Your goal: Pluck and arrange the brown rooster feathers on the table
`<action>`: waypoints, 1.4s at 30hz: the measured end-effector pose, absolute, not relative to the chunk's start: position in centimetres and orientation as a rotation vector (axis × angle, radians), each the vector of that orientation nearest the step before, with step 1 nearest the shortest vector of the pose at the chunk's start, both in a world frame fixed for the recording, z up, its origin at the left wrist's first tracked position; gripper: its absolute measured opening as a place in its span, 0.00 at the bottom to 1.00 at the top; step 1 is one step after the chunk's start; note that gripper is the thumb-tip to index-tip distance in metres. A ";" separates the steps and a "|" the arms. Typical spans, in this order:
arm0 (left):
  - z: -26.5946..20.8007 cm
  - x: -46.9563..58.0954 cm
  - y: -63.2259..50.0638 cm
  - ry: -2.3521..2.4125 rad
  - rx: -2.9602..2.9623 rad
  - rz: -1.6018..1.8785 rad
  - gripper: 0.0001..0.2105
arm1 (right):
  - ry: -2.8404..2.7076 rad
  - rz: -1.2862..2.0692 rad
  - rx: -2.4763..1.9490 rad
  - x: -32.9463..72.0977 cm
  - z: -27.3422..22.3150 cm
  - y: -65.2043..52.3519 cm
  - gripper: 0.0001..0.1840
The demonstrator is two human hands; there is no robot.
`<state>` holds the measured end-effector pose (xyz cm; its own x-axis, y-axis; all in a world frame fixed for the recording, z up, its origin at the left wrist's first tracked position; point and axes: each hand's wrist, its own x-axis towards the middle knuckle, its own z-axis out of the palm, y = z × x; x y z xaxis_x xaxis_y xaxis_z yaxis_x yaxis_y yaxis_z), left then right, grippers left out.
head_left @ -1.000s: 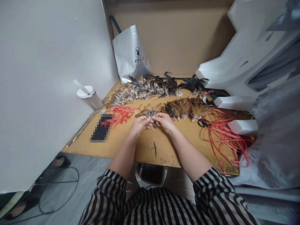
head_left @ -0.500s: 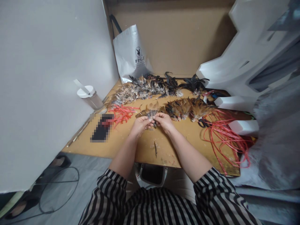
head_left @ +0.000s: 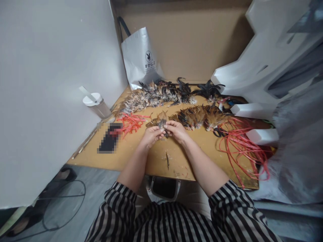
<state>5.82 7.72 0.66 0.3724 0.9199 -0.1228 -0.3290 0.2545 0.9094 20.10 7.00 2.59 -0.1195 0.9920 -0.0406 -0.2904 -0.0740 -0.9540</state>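
Here we are, both hands close together over the near middle of the table, and the whole small feather bunch [head_left: 162,117] could splay if our pinch loosens; its fanned tips might also snag the brown feather clumps [head_left: 199,117] just beyond our right hand [head_left: 178,132], and, least of all, a single quill might slip out if the bases sit unevenly. Our left hand [head_left: 150,136] has thumb and fingers closed on the bunch's base, and our right thumb and forefinger nip it from the other side, tips nearly meeting. Around us, a pale wall panel [head_left: 55,84] rises on the left and a tan backboard [head_left: 191,43] closes the far side. The yellow-brown tabletop [head_left: 141,158] carries a silver tote bag [head_left: 137,57] at the back, a long mottled feather row [head_left: 161,92] before it, loose red strands [head_left: 242,148] sprawling on the right, cut red strips [head_left: 131,122] on the left beside a lidded cup [head_left: 94,104], and, nearest us, one thin dark sliver [head_left: 167,160], perhaps a feather.
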 end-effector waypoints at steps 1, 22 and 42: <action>0.7 5.8 7.7 0.758 0.931 0.959 0.10 | -1.051 1.479 -0.950 20.3 2.7 7.0 0.14; 0.5 6.2 7.7 0.913 1.127 0.957 0.12 | -0.989 1.507 -0.978 20.2 2.0 7.3 0.15; 1.1 5.6 7.3 0.824 1.039 0.833 0.14 | -0.919 1.537 -1.050 20.5 1.9 7.4 0.19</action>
<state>5.61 7.27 1.09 0.4428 0.8793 -0.1754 -0.1844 0.2807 0.9419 20.51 7.37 1.90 -0.1044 0.9802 -0.1681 -0.3155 -0.1929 -0.9291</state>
